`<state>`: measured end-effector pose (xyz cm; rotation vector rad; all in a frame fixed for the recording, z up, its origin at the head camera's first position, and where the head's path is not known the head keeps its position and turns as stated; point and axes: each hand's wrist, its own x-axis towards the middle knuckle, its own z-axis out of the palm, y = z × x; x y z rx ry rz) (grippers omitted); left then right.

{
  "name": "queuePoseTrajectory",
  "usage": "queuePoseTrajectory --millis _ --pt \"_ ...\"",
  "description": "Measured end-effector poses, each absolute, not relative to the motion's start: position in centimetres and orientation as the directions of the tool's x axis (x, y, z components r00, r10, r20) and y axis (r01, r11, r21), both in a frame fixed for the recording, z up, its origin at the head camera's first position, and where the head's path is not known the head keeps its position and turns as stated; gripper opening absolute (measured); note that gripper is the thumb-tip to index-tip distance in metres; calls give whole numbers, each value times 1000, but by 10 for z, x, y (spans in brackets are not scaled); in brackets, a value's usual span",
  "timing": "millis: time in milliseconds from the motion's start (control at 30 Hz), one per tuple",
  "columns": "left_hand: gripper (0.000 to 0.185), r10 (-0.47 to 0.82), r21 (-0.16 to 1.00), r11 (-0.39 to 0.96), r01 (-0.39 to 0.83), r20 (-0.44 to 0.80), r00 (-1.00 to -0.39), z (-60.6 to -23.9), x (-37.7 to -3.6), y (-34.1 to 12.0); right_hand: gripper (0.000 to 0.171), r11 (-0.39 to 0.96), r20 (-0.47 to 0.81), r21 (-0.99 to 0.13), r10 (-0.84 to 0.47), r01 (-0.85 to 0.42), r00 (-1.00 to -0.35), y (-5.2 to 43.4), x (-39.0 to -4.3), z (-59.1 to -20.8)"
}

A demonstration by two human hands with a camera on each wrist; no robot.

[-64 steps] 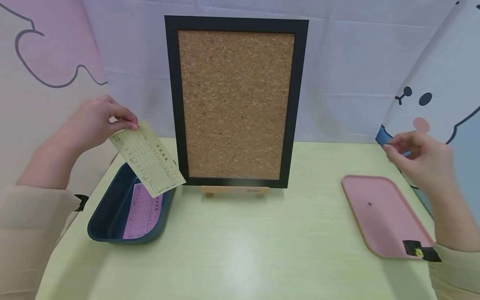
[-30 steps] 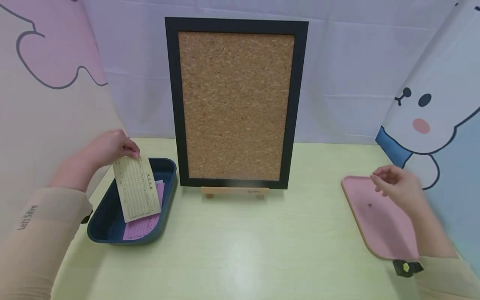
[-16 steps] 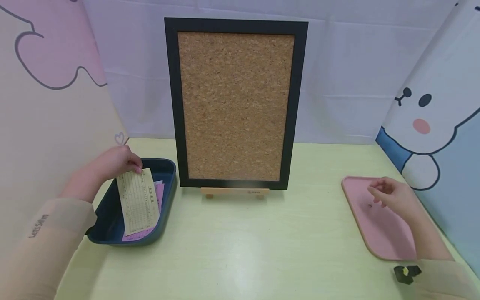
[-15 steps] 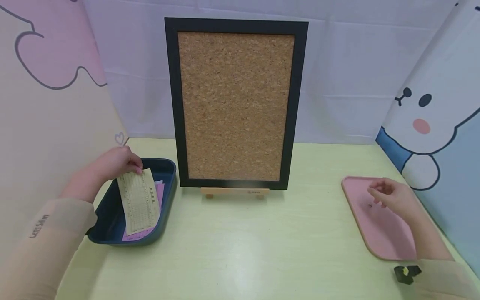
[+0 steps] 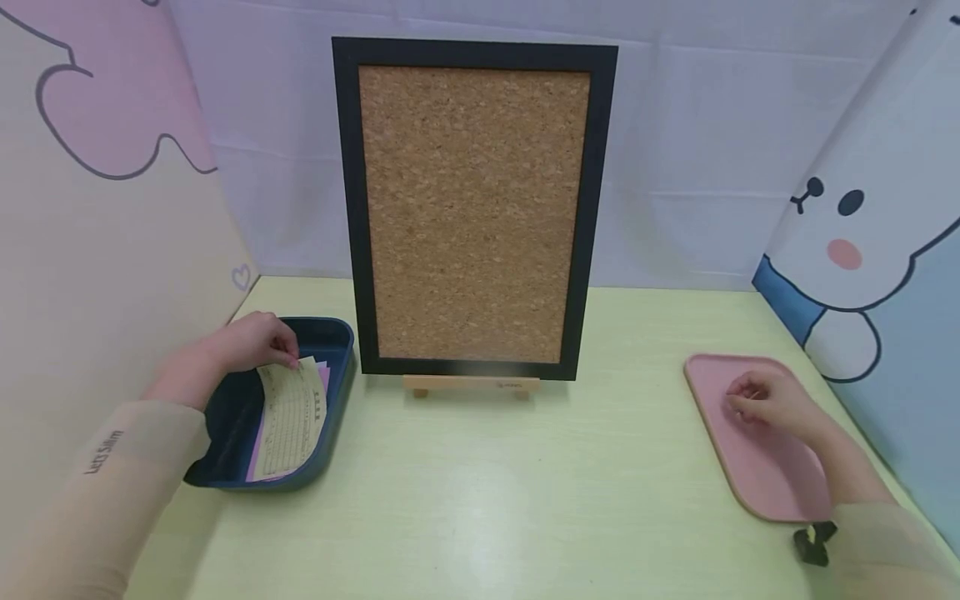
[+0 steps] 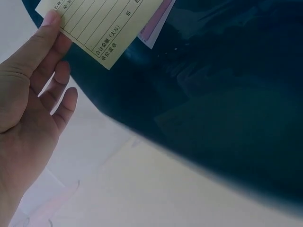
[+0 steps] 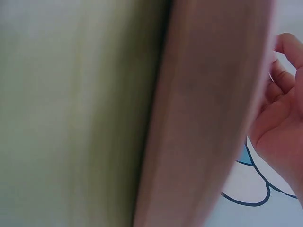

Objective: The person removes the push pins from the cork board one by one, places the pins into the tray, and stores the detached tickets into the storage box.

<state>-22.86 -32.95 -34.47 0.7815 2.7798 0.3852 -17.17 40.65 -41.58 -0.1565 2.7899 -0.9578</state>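
Note:
My left hand (image 5: 258, 342) pinches the top edge of a yellow receipt slip (image 5: 292, 421) inside a dark blue bin (image 5: 343, 408). In the left wrist view the thumb lies on the printed face of the slip (image 6: 102, 28). Under it is a purple slip (image 6: 158, 21), mostly covered. At the right, my right hand (image 5: 772, 404) reaches low over a pink tray (image 5: 787, 479), fingertips right at its surface. The tray's rim (image 7: 203, 118) hides those fingertips in the right wrist view, so I cannot tell whether they hold anything.
A black-framed cork board (image 5: 472, 217) stands upright on a small wooden stand (image 5: 471, 382) between bin and tray, near the back of the pale table (image 5: 480, 483). Behind it hangs a white cloth (image 5: 697, 150). Printed panels (image 5: 127, 217) flank both sides.
My left hand has carried the yellow slip down into the bin, over the purple slip. My right hand has come down and left onto the tray, covering a small dark spot seen there before.

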Motion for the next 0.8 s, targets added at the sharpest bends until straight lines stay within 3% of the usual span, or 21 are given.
queuePoseTrajectory --millis 800 --pt "8 433 267 894 358 -321 -842 -364 -230 -325 17 849 -179 -526 -178 -59 -968 409 -186 -426"
